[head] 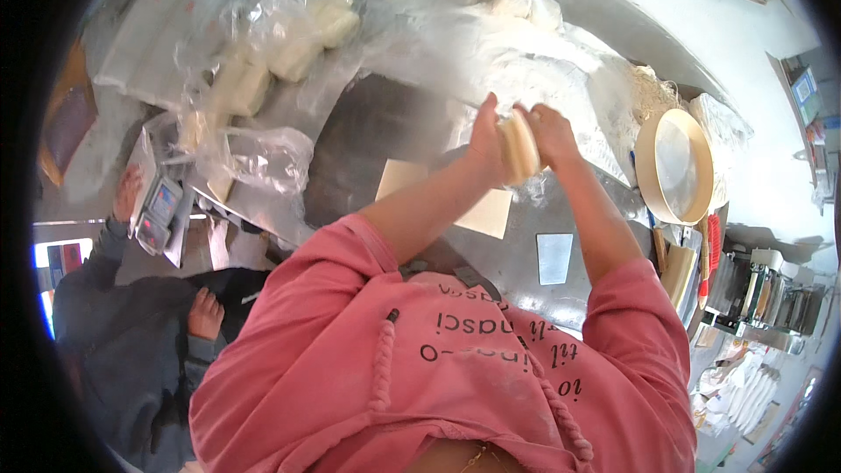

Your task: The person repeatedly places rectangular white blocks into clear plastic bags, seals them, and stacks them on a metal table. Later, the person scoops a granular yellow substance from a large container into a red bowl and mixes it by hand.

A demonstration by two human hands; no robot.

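Note:
My left hand (485, 144) and my right hand (550, 135) are raised over the dark work surface (525, 210). Between them they grip a thick, pale yellow stack of what look like dough sheets (521, 148), blurred and held on edge. Beneath my left forearm lies a flat, pale rectangular sheet (489, 213), partly covered by the arm. Closer to my body, a bluish-grey rectangular plate, perhaps a scraper blade (554, 258), rests on the surface. A broad heap of white flour (539, 66) spreads out beyond my hands.
Clear plastic bags of pale dough or noodles (289, 46) line the left. A person in dark clothing (144, 341) stands there beside a digital scale (158, 210). At right are a round sieve (640, 164), a red-bristled brush (714, 240) and a metal roller machine (762, 295).

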